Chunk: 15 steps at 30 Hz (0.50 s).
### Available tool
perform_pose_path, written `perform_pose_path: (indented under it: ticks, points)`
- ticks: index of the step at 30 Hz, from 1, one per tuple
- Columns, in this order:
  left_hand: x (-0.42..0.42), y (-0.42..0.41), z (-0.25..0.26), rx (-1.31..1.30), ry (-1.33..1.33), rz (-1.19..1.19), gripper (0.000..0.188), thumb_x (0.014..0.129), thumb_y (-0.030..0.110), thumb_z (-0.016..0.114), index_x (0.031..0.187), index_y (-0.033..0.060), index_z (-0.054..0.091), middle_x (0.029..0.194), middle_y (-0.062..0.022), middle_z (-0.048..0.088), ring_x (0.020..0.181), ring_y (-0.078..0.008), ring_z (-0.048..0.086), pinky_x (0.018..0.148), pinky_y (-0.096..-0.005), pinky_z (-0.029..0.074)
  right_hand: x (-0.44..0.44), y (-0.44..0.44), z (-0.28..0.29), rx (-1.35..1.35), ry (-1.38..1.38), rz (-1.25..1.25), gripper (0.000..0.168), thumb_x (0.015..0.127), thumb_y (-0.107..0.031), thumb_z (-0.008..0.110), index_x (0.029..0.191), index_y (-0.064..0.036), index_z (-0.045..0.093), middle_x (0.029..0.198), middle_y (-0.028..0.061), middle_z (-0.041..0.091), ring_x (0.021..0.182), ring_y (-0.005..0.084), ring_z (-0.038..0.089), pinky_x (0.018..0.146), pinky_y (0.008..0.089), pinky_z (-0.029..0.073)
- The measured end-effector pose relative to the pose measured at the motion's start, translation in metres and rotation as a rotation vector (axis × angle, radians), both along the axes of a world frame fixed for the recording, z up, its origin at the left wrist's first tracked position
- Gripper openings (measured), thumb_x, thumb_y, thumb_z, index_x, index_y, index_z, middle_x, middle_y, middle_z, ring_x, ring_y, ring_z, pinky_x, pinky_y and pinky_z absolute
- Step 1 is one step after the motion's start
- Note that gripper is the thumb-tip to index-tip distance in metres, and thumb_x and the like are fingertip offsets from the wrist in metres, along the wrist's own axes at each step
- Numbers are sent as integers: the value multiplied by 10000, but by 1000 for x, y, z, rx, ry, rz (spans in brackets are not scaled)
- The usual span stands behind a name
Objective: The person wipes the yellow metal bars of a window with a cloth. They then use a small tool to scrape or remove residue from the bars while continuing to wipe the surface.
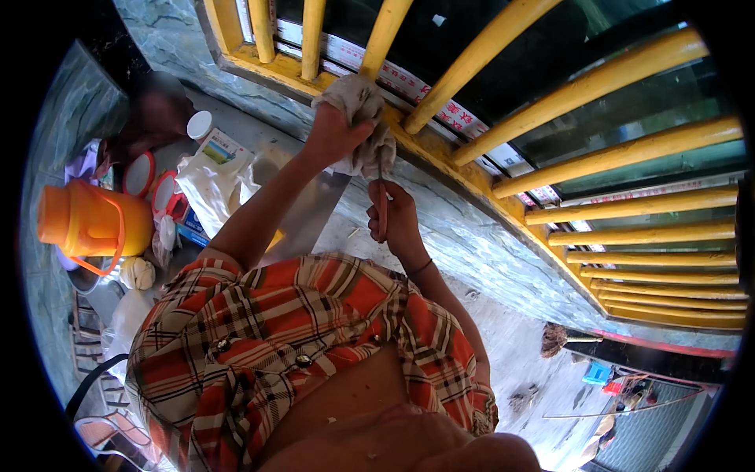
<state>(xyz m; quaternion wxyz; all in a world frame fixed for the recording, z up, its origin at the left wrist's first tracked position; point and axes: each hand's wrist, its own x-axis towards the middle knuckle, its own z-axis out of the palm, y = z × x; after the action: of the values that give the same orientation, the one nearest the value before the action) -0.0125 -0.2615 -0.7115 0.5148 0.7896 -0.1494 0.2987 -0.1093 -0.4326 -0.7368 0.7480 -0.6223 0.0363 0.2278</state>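
Note:
My left hand [335, 134] grips a bunched, greyish-white cloth [354, 97] against the yellow window sill [407, 138], at the foot of a yellow bar. Just below it, my right hand [403, 219] is closed around the reddish handle [383, 215] of a slim metal tool. The tool points up at the cloth, and its tip is hidden by the cloth's lower folds; I cannot tell whether it is a knife or scissors. A dark band circles my right wrist.
Yellow bars [501, 53] guard the window along the right. At left, a table [321, 218] bears a white plastic bag [206, 189], a printed box [221, 147], red-rimmed containers [139, 174] and an orange jug [109, 218]. A broom [553, 340] and blue stool [597, 373] are lower right.

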Motion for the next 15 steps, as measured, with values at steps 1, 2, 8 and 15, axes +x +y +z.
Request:
perform_pose_path:
  ticks: [1,2,8,15]
  points:
    - [-8,4,8,-47,57,-19,384,716,127,684,1045,-34,571,955,-171,621,903,-295,609,803,-342,477,-1,4,2,68,-3,-25,259,910,-159,495,1157,-84,472,640,38,494,450,105,471,349,224,345]
    - [-14,8,15,-127,83,-54,366,726,98,678,1051,-28,567,968,-141,618,906,-248,602,803,-323,477,1,7,6,140,45,-85,248,915,-184,493,1142,-87,470,640,39,490,448,108,466,350,229,344]
    - [-26,-9,53,-381,259,-132,309,748,-2,657,1043,-5,563,985,-68,604,892,-127,575,790,-269,474,51,11,8,259,21,-208,210,917,-286,522,991,-98,464,676,47,473,473,138,469,359,273,361]
    - [-11,-18,17,-149,33,-42,307,746,121,661,995,-37,573,937,-161,613,861,-229,605,754,-316,476,59,33,22,480,81,-295,206,925,-283,489,957,-81,465,703,62,470,565,159,496,462,303,417]
